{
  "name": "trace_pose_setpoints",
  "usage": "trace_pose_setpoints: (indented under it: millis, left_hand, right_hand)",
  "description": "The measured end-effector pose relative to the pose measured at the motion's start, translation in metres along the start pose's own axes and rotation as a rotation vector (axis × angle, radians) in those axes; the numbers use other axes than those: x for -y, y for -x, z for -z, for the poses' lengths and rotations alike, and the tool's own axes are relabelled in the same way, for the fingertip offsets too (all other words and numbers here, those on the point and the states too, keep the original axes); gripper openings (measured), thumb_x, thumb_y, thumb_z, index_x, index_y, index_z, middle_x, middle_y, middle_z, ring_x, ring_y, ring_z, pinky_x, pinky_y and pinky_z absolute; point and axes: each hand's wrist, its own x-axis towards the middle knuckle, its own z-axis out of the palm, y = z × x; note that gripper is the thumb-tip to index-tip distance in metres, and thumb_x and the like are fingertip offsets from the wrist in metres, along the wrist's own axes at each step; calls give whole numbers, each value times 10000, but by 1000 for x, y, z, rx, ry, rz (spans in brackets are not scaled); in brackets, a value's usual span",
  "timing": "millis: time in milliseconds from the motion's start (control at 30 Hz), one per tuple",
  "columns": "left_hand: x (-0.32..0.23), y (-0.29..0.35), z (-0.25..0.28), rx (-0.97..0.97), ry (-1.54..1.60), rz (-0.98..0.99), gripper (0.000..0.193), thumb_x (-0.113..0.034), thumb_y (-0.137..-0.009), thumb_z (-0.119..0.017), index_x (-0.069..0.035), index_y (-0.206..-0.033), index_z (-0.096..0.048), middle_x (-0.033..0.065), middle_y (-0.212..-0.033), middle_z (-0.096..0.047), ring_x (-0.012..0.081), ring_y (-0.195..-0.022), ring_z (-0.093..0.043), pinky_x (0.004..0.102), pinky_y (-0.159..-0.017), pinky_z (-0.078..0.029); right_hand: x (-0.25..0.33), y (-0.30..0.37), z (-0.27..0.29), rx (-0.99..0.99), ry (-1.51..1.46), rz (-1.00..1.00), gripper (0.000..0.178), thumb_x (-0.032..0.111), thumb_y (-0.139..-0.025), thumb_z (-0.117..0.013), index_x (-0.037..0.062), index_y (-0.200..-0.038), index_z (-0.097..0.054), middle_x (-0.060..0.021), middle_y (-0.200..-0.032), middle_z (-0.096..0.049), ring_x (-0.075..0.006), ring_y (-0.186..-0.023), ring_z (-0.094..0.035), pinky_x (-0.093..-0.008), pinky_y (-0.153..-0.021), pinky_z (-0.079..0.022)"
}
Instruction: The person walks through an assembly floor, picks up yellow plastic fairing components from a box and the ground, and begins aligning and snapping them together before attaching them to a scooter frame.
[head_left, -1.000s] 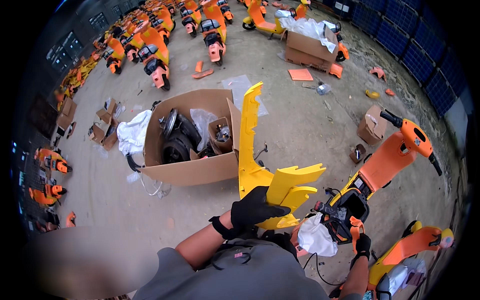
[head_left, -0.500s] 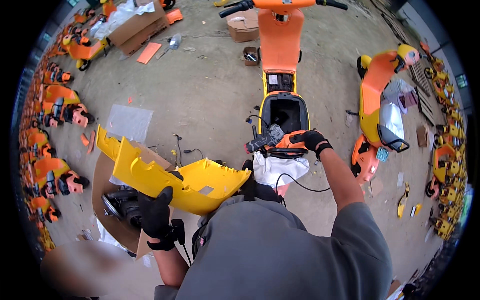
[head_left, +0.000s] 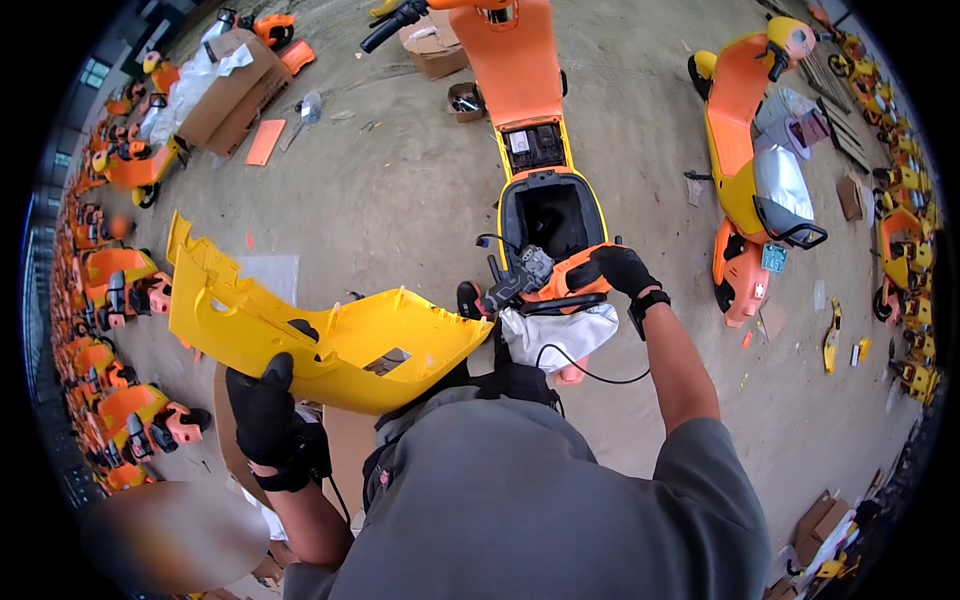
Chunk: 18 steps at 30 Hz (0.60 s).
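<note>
My left hand (head_left: pixel 265 405), in a black glove, grips the lower edge of a large curved yellow scooter body panel (head_left: pixel 350 345), which is raised at my left. My right hand (head_left: pixel 625 272), also gloved, has its fingers curled over the orange tail piece (head_left: pixel 566 278) of the scooter in front of me. Beside that piece a grey-and-black power tool (head_left: pixel 520 278), apparently a cordless drill, lies across the scooter's rear. Ahead of it is the black storage bucket (head_left: pixel 552 215), uncovered. White cloth-like wrapping (head_left: pixel 560 335) hangs behind the tail, with a black cable (head_left: pixel 600 372) looping past it.
An orange-and-yellow scooter (head_left: pixel 745 160) stands to the right. Beneath the yellow panel is a cardboard box (head_left: pixel 350 440). Farther off are a large carton (head_left: pixel 232 95), a loose orange panel (head_left: pixel 265 142) and a small box of parts (head_left: pixel 465 103). Rows of scooters line both sides.
My left hand and the yellow panel have shifted left, covering more of the cardboard box. My right hand stays at the orange tail piece. The whole view has turned slightly.
</note>
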Motion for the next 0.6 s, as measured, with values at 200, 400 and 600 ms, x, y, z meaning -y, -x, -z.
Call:
trace_pose_setpoints:
  millis: [200, 400, 600]
  left_hand:
    - [-2, -70, 10, 97, -87, 21, 430, -246, -880, -659, 55, -1169, -558, 134, -1066, -655, 223, -985, -620, 347, -907, -469]
    - [33, -162, 9, 270, -46, 92, 382, -197, -900, -647, 39, -1188, -561, 132, -1091, -655, 217, -1008, -616, 346, -927, -463]
    - [113, -254, 57, 500, -13, 214, 410, -213, -926, -629, 41, -1233, -530, 135, -1120, -640, 242, -1057, -603, 371, -953, -464]
  right_hand:
    - [35, 38, 46, -527, -433, -440, 208, 108, -883, -601, 44, -1072, -656, -116, -893, -695, -218, -764, -663, -324, -703, -517]
    - [87, 115, 59, -856, -574, -750, 206, 100, -903, -583, 19, -1077, -659, -47, -866, -686, -95, -672, -600, -255, -620, -489]
    - [217, 95, 13, -1025, -665, -974, 216, 110, -936, -559, -7, -1100, -637, -49, -882, -675, -93, -691, -579, -243, -639, -476]
